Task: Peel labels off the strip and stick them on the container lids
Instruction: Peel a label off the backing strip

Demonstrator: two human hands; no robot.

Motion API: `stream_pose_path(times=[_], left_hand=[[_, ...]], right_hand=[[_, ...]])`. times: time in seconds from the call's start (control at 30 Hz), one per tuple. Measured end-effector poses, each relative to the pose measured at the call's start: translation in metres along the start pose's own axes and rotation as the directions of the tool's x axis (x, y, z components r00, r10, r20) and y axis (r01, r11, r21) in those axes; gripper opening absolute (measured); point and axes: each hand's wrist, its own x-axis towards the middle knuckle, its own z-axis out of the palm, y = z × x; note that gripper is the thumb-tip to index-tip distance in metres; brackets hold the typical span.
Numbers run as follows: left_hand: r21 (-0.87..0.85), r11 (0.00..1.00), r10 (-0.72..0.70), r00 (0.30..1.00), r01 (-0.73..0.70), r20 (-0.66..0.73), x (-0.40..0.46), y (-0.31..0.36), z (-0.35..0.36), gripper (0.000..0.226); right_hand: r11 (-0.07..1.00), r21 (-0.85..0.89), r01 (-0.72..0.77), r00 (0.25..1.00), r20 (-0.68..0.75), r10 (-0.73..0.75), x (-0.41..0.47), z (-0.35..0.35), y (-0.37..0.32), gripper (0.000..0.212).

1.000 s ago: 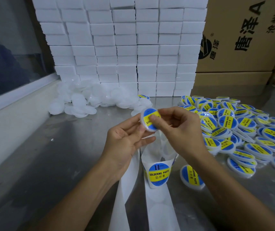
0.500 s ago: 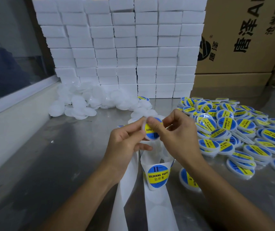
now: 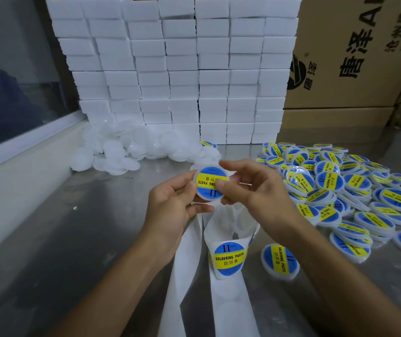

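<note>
A white round lid with a blue and yellow "soldering paste" label on top is held above the steel table. My left hand grips its left edge. My right hand holds its right side, the thumb pressing on the label and the forefinger over the far rim. Below my hands hangs the white label strip, with one unpeeled label on it. The strip's bare backing trails toward me.
Several labelled lids lie heaped at the right, one apart near the strip. A pile of plain white lids sits at the back left before a wall of white boxes. Cardboard cartons stand at the right.
The lid has been turned so its label faces up at me. My right thumb now lies on the label's right part; both hands sit a little lower than one second ago.
</note>
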Motion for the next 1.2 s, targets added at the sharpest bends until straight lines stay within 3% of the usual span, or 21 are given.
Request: stream_pose_path(times=[0.07,0.2,0.43,0.5,0.6,0.7,0.8,0.87,0.97,1.1,1.2], left_hand=[[0.063,0.998,0.003,1.0,-0.004,0.025,-0.002,-0.001,0.002,0.024],[0.186,0.982,0.005,0.999,-0.014,0.049,-0.004,-0.006,0.006,0.025],[0.08,0.997,0.009,0.995,0.0,-0.103,0.001,-0.003,0.001,0.02],[0.057,0.998,0.008,0.99,0.0,-0.143,0.002,-0.002,-0.001,0.017],[0.068,0.998,0.0,0.991,0.009,-0.136,0.001,-0.004,-0.002,0.016],[0.074,0.997,0.002,0.995,0.005,-0.095,0.001,-0.008,-0.002,0.015],[0.113,0.993,0.043,0.995,-0.033,-0.093,0.002,-0.011,-0.001,0.01],[0.281,0.951,0.178,0.972,-0.131,-0.151,0.004,-0.015,-0.004,0.011],[0.582,0.782,0.379,0.912,-0.223,-0.159,0.008,-0.021,-0.01,0.032],[0.758,0.643,0.279,0.955,-0.109,-0.099,0.005,-0.03,-0.011,0.049],[0.832,0.554,0.135,0.981,0.043,-0.14,0.004,-0.035,-0.012,0.043]], right_hand=[[0.999,0.046,-0.004,0.998,-0.063,0.007,0.0,0.0,-0.001,0.014],[1.0,0.024,0.001,0.989,-0.151,0.003,-0.001,0.002,0.001,0.028],[0.999,-0.022,-0.03,0.999,-0.031,0.029,-0.003,0.005,-0.003,0.014],[0.993,-0.112,-0.022,1.0,-0.003,0.022,-0.005,0.007,-0.002,0.032],[0.904,-0.405,0.136,0.99,0.013,-0.143,-0.008,0.01,0.0,0.054],[0.785,-0.55,0.285,0.953,0.078,-0.292,-0.009,0.01,0.002,0.06],[0.724,-0.615,0.311,0.937,0.069,-0.343,-0.008,0.007,0.006,0.057],[0.712,-0.645,0.276,0.94,0.027,-0.34,-0.006,0.001,0.008,0.051],[0.612,-0.776,0.149,0.943,-0.075,-0.325,0.003,-0.021,0.014,0.038],[0.442,-0.877,-0.188,0.924,-0.311,-0.223,0.013,-0.059,0.025,0.028],[0.386,-0.856,-0.344,0.876,-0.441,-0.197,0.014,-0.08,0.033,0.024]])
